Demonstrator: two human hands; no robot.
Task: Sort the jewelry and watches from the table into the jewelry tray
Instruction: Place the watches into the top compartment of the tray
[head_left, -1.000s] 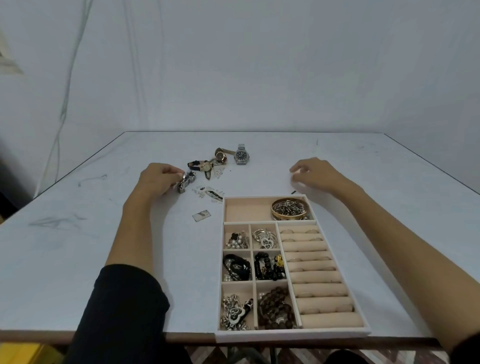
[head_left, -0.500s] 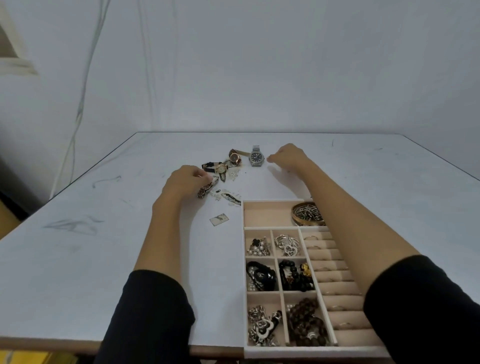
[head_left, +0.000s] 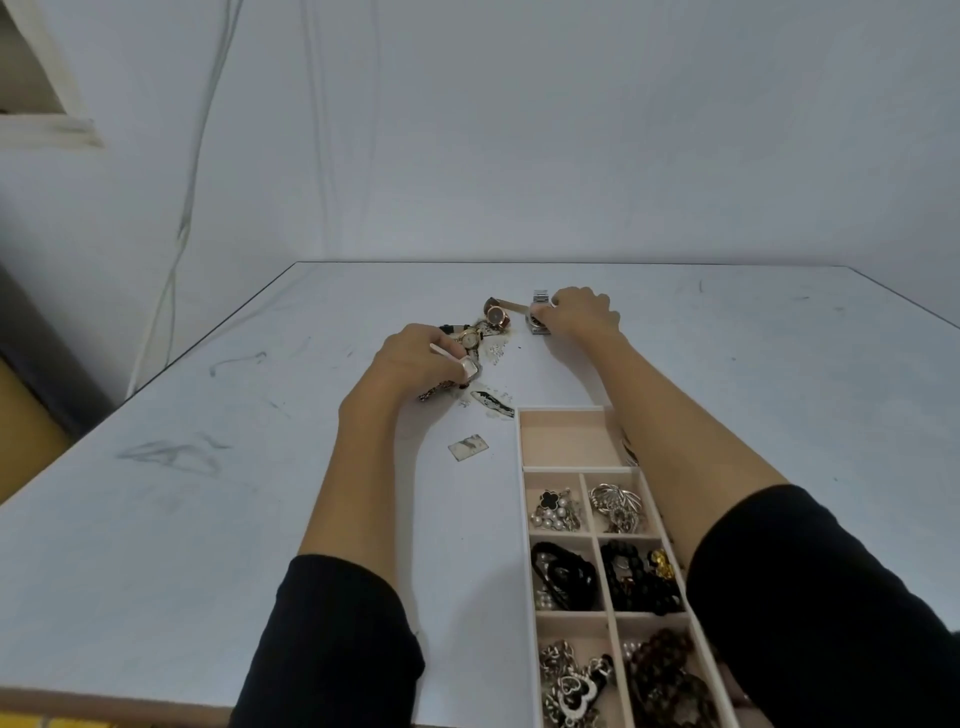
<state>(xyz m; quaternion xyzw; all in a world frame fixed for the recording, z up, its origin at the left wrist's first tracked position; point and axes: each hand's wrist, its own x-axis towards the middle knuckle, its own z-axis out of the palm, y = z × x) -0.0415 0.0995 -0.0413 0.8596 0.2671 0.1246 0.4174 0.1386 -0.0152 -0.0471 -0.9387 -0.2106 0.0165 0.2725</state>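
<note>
Four watches are counted: a silver watch (head_left: 538, 300) gripped by the right hand (head_left: 582, 313), a square watch (head_left: 470, 368) by the left hand (head_left: 413, 358), a gold watch (head_left: 470, 339) and a brown watch (head_left: 497, 314) laid between

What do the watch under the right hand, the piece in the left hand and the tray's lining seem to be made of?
Silver watch, gripped by the right hand: steel-like polished metal, judging by its shiny link band. Piece held by the left hand: bright metal case, braided gold-and-dark band, probably chain, unsure. Jewelry tray lining: matte beige, velvet-like fabric; the white rim's material is unclear.
</note>
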